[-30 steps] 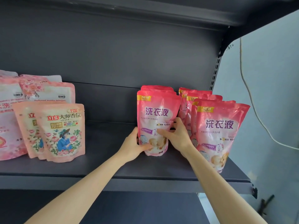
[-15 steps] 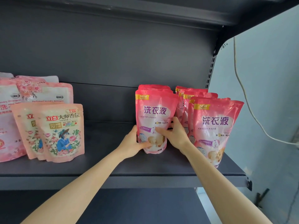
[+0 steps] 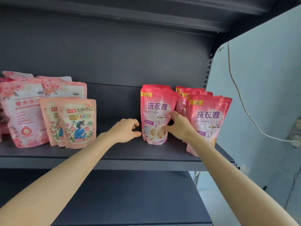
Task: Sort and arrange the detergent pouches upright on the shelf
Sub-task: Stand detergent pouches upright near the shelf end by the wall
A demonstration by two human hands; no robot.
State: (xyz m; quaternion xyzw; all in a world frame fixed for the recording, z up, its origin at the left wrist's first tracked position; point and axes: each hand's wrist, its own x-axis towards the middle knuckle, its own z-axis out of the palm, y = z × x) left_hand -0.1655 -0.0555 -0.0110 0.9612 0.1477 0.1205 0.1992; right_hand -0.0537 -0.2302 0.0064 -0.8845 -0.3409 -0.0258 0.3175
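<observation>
A: Two hands are up at the shelf. Right hand grips the front pink pouch: thumb low on its front, fingers curled round its right edge.

B: Left hand?

A: Just beside that pouch's lower left edge. Fingers loosely curled in a C, holding nothing. Thumb tip is v. close to the edge, can't tell if it touches.

B: Pouch look?

A: Hot pink w/ a paler panel and big purple Chinese characters. Yellow "NEW" tag top left, round pale shapes near the bottom. Wide top, narrower base. It stands upright on the shelf, a bit right of centre.

B: Anything w/ it?

A: Back pouches, same pink, sit close behind it w/ only their tops showing. Just to the right is the right row, same print, several deep. Its front one looks a bit tilted and sits near the shelf's front edge. The right forearm crosses its lower part.

B: Rest?

A: Left end has two peach floral pouches, upright and overlapping. Big pale pink pouches stand behind and beside them. Both groups are well apart from the hot pink ones, w/ bare shelf between. White cable hangs on the wall at right.
</observation>
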